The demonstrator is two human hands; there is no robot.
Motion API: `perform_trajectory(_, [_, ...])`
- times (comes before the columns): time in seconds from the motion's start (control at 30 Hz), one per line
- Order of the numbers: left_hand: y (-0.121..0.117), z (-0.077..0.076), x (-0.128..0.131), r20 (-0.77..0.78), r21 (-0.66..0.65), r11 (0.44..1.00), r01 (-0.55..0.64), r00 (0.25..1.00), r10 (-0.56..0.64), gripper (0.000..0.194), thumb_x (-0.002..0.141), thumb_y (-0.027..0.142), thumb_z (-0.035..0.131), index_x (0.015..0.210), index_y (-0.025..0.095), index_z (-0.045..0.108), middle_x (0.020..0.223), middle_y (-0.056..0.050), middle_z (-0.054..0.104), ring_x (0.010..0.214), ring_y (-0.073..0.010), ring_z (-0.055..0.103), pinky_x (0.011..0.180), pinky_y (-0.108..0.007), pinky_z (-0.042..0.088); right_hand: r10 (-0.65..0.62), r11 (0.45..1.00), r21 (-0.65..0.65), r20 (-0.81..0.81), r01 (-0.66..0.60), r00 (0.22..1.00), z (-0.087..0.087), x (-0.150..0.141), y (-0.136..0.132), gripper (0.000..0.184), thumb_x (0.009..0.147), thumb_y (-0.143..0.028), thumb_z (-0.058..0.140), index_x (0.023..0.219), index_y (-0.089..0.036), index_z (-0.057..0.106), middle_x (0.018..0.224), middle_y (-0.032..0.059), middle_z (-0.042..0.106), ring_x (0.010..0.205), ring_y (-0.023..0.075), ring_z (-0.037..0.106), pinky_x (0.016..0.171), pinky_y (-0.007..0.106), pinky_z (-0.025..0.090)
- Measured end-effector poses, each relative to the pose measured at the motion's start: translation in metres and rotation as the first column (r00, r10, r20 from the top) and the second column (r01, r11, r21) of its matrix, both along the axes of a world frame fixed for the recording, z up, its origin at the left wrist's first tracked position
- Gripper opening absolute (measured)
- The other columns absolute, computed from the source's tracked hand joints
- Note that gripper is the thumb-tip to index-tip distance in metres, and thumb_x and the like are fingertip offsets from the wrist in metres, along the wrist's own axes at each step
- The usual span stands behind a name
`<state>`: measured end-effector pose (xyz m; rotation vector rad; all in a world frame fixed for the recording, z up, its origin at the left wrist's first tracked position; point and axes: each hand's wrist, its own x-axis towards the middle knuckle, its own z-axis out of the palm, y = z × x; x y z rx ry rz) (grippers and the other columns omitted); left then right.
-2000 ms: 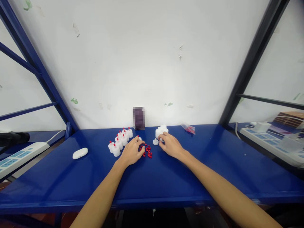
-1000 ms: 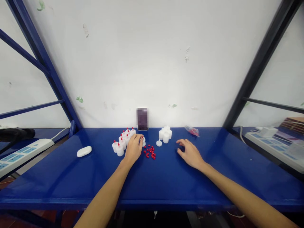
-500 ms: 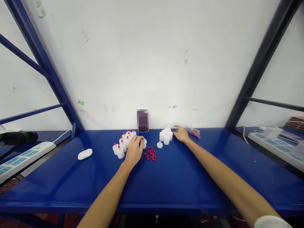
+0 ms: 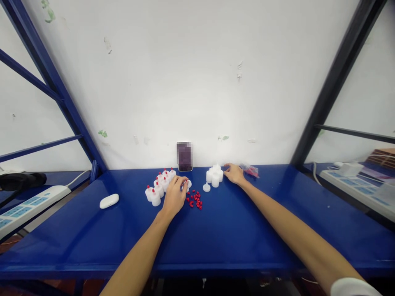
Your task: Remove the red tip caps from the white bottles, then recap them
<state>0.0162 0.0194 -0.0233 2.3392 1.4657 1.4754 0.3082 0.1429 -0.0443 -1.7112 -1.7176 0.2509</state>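
Observation:
My left hand [image 4: 175,195] is closed in a pinch, its fingertips beside white round nozzle lids [image 4: 189,184]. A red speck shows at the fingertips; what they hold is too small to make out. Left of that hand stand several white bottles with red tips [image 4: 156,199], in rows. Loose small red caps [image 4: 197,198] lie in a pile to its right. My right hand [image 4: 235,174] has its thumb and forefinger apart, close to the right side of a cluster of plain white bottles [image 4: 215,179]. A single white nozzle lid [image 4: 206,188] lies in front of the cluster.
A phone [image 4: 185,158] leans on the wall behind the bottles. A clear bag with red pieces [image 4: 251,171] lies beyond my right hand. On the left of the blue table [image 4: 216,238] rests a white oval case [image 4: 109,201]. Power strips [image 4: 31,207] flank the table.
The forefinger of my right hand has curved in from pointing outward, toward the white bottle cluster. My left hand stays in about the same place. The view has shifted slightly.

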Motion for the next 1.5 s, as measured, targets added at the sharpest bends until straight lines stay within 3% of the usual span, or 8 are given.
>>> perform_trajectory(0.2, [-0.001, 0.003, 0.001, 0.01, 0.022, 1.0, 0.008, 1.0, -0.008, 0.017, 0.096, 0.024, 0.044, 0.101, 0.02, 0.06, 0.093, -0.004, 0.058, 0.08, -0.0163, 0.058, 0.08, -0.033, 0.049, -0.033, 0.997, 0.065, -0.039, 0.035, 0.999, -0.001, 0.0, 0.001, 0.039, 0.075, -0.015, 0.058, 0.113, -0.021, 0.064, 0.104, 0.0045, 0.071, 0.103, 0.0233, 0.06, 0.091, 0.038, 0.04])
perform_trajectory(0.4, [-0.004, 0.006, 0.001, 0.035, 0.055, 0.998, 0.017, 0.999, -0.019, 0.017, 0.097, 0.023, 0.044, 0.102, 0.019, 0.059, 0.092, -0.004, 0.057, 0.078, -0.0151, 0.056, 0.079, -0.031, 0.048, -0.064, 0.981, 0.172, -0.128, 0.085, 0.99, 0.008, 0.001, -0.012, 0.029, 0.074, -0.013, 0.051, 0.099, -0.016, 0.065, 0.078, 0.0027, 0.067, 0.075, 0.0191, 0.061, 0.079, 0.032, 0.045])
perform_trajectory(0.57, [-0.01, 0.009, 0.007, 0.066, 0.06, 0.997, 0.053, 0.996, -0.057, 0.016, 0.097, 0.026, 0.044, 0.1, 0.019, 0.058, 0.086, -0.003, 0.06, 0.078, -0.0158, 0.056, 0.076, -0.03, 0.047, 0.022, 0.932, 0.359, -0.181, 0.045, 0.983, 0.029, -0.024, -0.051, 0.031, 0.084, -0.019, 0.041, 0.112, -0.016, 0.055, 0.09, 0.0059, 0.062, 0.084, 0.0205, 0.06, 0.081, 0.033, 0.047])
perform_trajectory(0.73, [-0.025, 0.033, 0.033, 0.293, -0.014, 0.995, 0.102, 0.952, -0.093, 0.016, 0.095, 0.033, 0.049, 0.093, 0.019, 0.055, 0.085, -0.002, 0.06, 0.076, -0.0144, 0.056, 0.071, -0.026, 0.045, 0.593, 0.655, 0.549, 0.051, -0.519, 0.803, 0.052, -0.066, -0.116, 0.045, 0.083, -0.027, 0.057, 0.126, -0.022, 0.044, 0.114, 0.0095, 0.055, 0.095, 0.0235, 0.057, 0.086, 0.04, 0.048])
perform_trajectory(0.83, [-0.036, 0.047, 0.052, 0.49, -0.056, 0.982, 0.182, 0.862, -0.132, 0.02, 0.097, 0.039, 0.045, 0.091, 0.019, 0.05, 0.081, 0.0, 0.056, 0.072, -0.0125, 0.054, 0.066, -0.023, 0.043, 0.704, 0.566, 0.522, 0.096, -0.638, 0.703, 0.063, -0.085, -0.14, 0.043, 0.085, -0.026, 0.056, 0.126, -0.024, 0.043, 0.114, 0.0086, 0.057, 0.096, 0.0225, 0.057, 0.086, 0.039, 0.048])
perform_trajectory(1.03, [-0.052, 0.041, 0.069, 0.583, -0.144, 0.98, 0.135, 0.812, -0.026, 0.028, 0.1, 0.038, 0.033, 0.081, 0.021, 0.044, 0.068, 0.004, 0.046, 0.062, -0.0112, 0.045, 0.06, -0.024, 0.037, 0.744, 0.56, 0.517, 0.029, -0.648, 0.667, 0.066, -0.098, -0.152, 0.014, 0.089, -0.025, 0.054, 0.102, -0.023, 0.052, 0.089, 0.0032, 0.06, 0.078, 0.0175, 0.058, 0.074, 0.031, 0.049])
perform_trajectory(1.3, [-0.051, 0.047, 0.05, 0.164, -0.216, 0.955, 0.205, 0.971, -0.171, 0.027, 0.099, 0.025, 0.03, 0.081, 0.021, 0.049, 0.072, 0.001, 0.055, 0.067, -0.0143, 0.052, 0.065, -0.027, 0.038, 0.696, 0.698, 0.417, -0.207, -0.582, 0.687, 0.049, -0.087, -0.152, 0.015, 0.091, -0.034, 0.054, 0.101, -0.023, 0.058, 0.087, 0.0027, 0.063, 0.075, 0.0178, 0.059, 0.071, 0.03, 0.049])
perform_trajectory(1.5, [-0.046, 0.044, 0.052, -0.063, -0.262, 0.946, 0.192, 0.975, -0.215, 0.019, 0.1, 0.028, 0.03, 0.105, 0.022, 0.047, 0.088, -0.004, 0.065, 0.076, -0.0198, 0.061, 0.066, -0.029, 0.041, 0.678, 0.733, 0.382, -0.479, -0.563, 0.558, 0.051, -0.081, -0.141, 0.021, 0.095, -0.041, 0.052, 0.101, -0.024, 0.061, 0.084, 0.001, 0.062, 0.071, 0.0156, 0.06, 0.068, 0.029, 0.051])
